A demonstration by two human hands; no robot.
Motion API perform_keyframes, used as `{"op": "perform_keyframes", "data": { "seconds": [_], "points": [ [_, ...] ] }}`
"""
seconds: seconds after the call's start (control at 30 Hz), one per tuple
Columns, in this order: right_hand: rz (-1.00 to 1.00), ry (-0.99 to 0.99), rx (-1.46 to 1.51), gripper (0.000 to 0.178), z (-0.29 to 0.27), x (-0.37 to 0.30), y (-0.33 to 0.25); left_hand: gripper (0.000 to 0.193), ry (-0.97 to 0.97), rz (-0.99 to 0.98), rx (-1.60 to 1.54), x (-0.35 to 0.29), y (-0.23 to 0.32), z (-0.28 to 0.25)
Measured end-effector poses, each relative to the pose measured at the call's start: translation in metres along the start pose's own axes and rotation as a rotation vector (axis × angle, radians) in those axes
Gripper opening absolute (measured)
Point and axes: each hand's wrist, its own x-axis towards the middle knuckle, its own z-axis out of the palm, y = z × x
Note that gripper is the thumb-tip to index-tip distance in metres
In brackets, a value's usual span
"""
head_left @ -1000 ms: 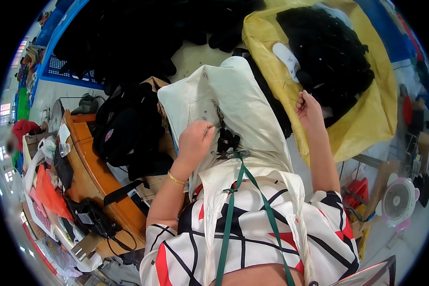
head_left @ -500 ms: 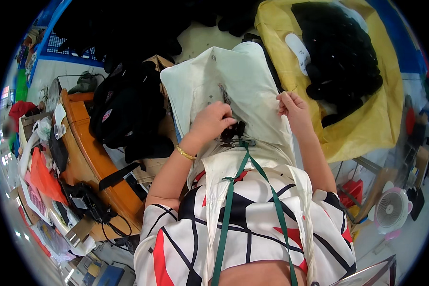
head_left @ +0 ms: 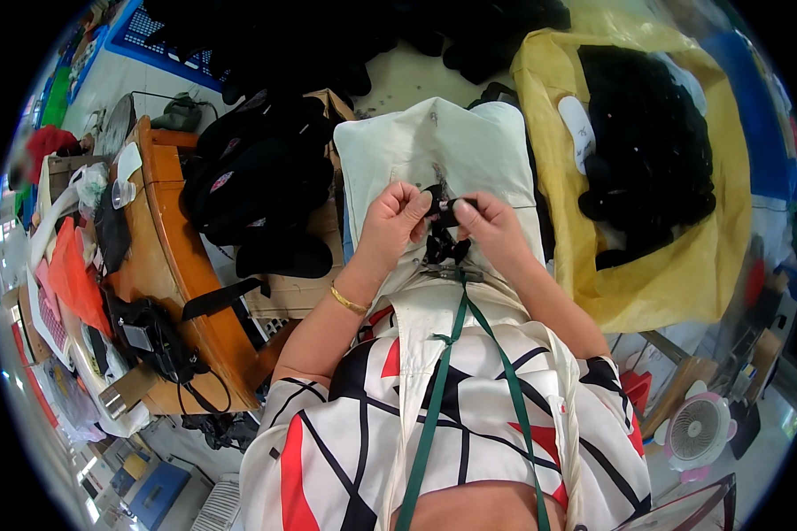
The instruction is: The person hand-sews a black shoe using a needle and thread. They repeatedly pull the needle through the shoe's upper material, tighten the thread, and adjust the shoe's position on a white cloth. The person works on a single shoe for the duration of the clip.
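My left hand [head_left: 395,221] and my right hand [head_left: 496,232] are close together over my lap, each with thumb and fingers closed. Between them they pinch a small black strip [head_left: 444,209], partly covered by the fingertips. Just below it, a bunch of small black pieces [head_left: 445,248] rests on the off-white apron [head_left: 376,150] spread over my lap. Near those pieces lies a thin metal tool [head_left: 460,274], whose kind I cannot make out. Dark lint or thread bits mark the cloth beyond my hands.
At the right stands a yellow sack [head_left: 540,257] full of black cloth pieces [head_left: 651,150]. To the left, black caps with badges [head_left: 257,177] are piled beside an orange wooden bench [head_left: 170,234]. A white fan [head_left: 698,429] is at the lower right. Beyond, more black pieces [head_left: 363,35] are heaped.
My right hand has come in from the right to join my left hand, and both now grip the black strip, raised above the bunch. The whole view has shifted slightly.
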Motion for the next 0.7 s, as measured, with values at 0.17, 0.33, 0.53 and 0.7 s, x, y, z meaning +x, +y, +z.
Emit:
{"op": "perform_keyframes", "data": {
  "seconds": [0.17, 0.33, 0.53, 0.7],
  "points": [
    [0.032, 0.015, 0.032, 0.027, 0.005, 0.004, -0.009, 0.019, 0.008, -0.024, -0.051, -0.005, 0.007, -0.002],
    [0.045, -0.041, -0.032, 0.025, -0.002, 0.004, -0.017, 0.021, -0.038, -0.121, -0.047, -0.007, 0.028, 0.007],
    [-0.469, 0.158, -0.613, 0.025, 0.002, 0.006, -0.036, 0.017, 0.036, -0.038, 0.12, -0.002, 0.032, 0.002],
    [-0.756, 0.051, -0.909, 0.022, 0.011, 0.008, -0.061, 0.018, 0.04, 0.033, 0.208, -0.003, 0.038, 0.006]
  ]
}}
